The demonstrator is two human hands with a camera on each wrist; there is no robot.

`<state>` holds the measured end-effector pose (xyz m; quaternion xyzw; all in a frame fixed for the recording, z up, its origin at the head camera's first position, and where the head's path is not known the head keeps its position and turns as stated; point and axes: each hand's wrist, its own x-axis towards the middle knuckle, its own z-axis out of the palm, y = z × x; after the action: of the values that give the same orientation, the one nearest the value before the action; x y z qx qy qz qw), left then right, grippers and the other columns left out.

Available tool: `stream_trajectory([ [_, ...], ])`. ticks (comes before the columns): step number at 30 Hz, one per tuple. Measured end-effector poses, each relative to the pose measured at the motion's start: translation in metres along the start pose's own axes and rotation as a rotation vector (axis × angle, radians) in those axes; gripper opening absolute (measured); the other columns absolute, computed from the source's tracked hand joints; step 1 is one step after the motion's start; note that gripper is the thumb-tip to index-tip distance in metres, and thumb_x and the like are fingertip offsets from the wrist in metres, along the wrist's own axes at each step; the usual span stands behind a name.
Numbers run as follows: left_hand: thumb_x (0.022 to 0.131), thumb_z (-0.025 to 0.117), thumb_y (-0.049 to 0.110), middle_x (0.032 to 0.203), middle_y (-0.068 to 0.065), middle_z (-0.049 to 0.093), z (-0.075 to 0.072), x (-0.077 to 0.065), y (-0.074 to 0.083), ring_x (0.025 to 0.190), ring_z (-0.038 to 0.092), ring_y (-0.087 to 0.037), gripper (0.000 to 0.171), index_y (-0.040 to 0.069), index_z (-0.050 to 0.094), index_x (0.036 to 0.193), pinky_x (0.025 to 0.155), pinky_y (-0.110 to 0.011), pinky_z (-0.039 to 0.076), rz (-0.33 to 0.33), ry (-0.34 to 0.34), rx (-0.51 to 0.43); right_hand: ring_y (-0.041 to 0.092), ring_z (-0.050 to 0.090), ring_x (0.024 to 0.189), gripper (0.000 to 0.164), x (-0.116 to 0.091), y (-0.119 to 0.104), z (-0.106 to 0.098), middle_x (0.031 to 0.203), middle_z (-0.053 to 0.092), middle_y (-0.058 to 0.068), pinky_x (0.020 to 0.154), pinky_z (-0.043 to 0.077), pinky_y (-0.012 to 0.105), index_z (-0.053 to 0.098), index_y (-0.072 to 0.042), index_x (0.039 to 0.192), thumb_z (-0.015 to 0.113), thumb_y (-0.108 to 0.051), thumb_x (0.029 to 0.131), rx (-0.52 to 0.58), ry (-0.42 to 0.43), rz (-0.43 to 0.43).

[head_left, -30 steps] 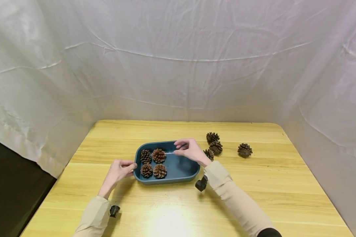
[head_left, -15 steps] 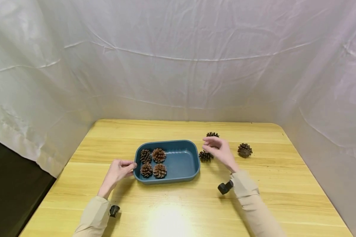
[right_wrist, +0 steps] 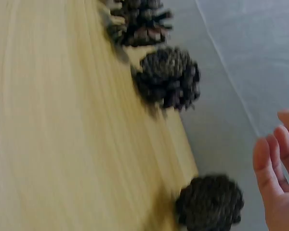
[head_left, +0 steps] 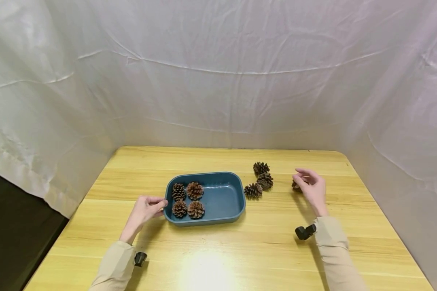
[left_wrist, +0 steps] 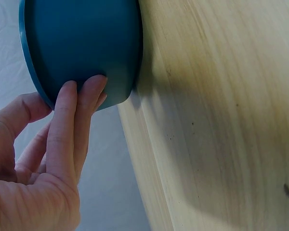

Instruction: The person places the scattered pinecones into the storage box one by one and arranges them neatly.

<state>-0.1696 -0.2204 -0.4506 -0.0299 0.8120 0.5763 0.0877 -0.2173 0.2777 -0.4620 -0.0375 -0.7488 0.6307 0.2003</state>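
Note:
My left hand (head_left: 143,212) grips the left end of a blue rectangular tray (head_left: 222,220). In the left wrist view its thumb is at the rim and its fingers (left_wrist: 63,125) lie along the tray's outer wall. Inside the tray's left half sit several brown pine cones (head_left: 196,210), set in two rows. At the right of the table my right hand (head_left: 313,192) hovers over a lone pine cone (right_wrist: 209,204), partly covering it in the head view. The fingers (right_wrist: 264,163) of that hand are relaxed, apart from the cone, and hold nothing.
Three more pine cones stand in a loose line just right of the tray: a near one (head_left: 253,190), a middle one (head_left: 265,181) and a far one (head_left: 261,168). A pale curtain (head_left: 218,101) hangs behind the wooden table (head_left: 276,258).
My right hand has left the space over the tray, passed above the three pine cones and come to the lone cone on the right. The left hand and tray have stayed put.

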Motion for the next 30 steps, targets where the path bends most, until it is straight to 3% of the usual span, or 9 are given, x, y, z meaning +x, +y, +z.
stream_trajectory([
  [5, 0.097, 0.062, 0.003, 0.118, -0.035, 0.067, 0.0, 0.0, 0.0, 0.086, 0.075, -0.016, 0.034, -0.021, 0.059, 0.122, 0.078, -0.025, 0.066, 0.004, -0.004, -0.001, -0.001, 0.06, 0.073, 0.026, 0.002, 0.002, -0.012, 0.08, 0.067, -0.019, 0.064, 0.053, 0.005, 0.069, 0.008, 0.112, 0.073, 0.0, 0.087, -0.037, 0.175, 0.073],
  [10, 0.097, 0.063, 0.003, 0.118, -0.034, 0.067, 0.001, 0.0, 0.0, 0.082, 0.074, -0.011, 0.033, -0.02, 0.061, 0.121, 0.078, -0.023, 0.065, -0.005, 0.0, -0.004, -0.003, 0.057, 0.071, 0.031, 0.002, 0.011, -0.018, 0.079, 0.064, -0.021, 0.064, 0.05, 0.004, 0.069, 0.008, 0.114, 0.075, -0.006, 0.088, -0.082, 0.244, 0.113],
  [19, 0.097, 0.063, 0.003, 0.119, -0.034, 0.067, 0.001, -0.001, 0.001, 0.083, 0.073, -0.008, 0.032, -0.019, 0.061, 0.121, 0.079, -0.023, 0.065, -0.005, -0.001, -0.001, -0.003, 0.054, 0.074, 0.039, 0.005, 0.023, -0.022, 0.084, 0.056, -0.022, 0.065, 0.048, 0.007, 0.07, -0.004, 0.12, 0.076, -0.03, 0.091, -0.235, 0.219, 0.247],
  [30, 0.097, 0.062, 0.003, 0.121, -0.034, 0.066, 0.001, 0.0, 0.001, 0.085, 0.075, -0.013, 0.032, -0.018, 0.062, 0.121, 0.079, -0.023, 0.065, -0.012, 0.008, 0.007, -0.003, 0.052, 0.073, 0.049, 0.01, 0.027, -0.022, 0.089, 0.054, -0.018, 0.063, 0.046, 0.013, 0.068, -0.008, 0.123, 0.072, -0.045, 0.091, -0.307, 0.19, 0.305],
])
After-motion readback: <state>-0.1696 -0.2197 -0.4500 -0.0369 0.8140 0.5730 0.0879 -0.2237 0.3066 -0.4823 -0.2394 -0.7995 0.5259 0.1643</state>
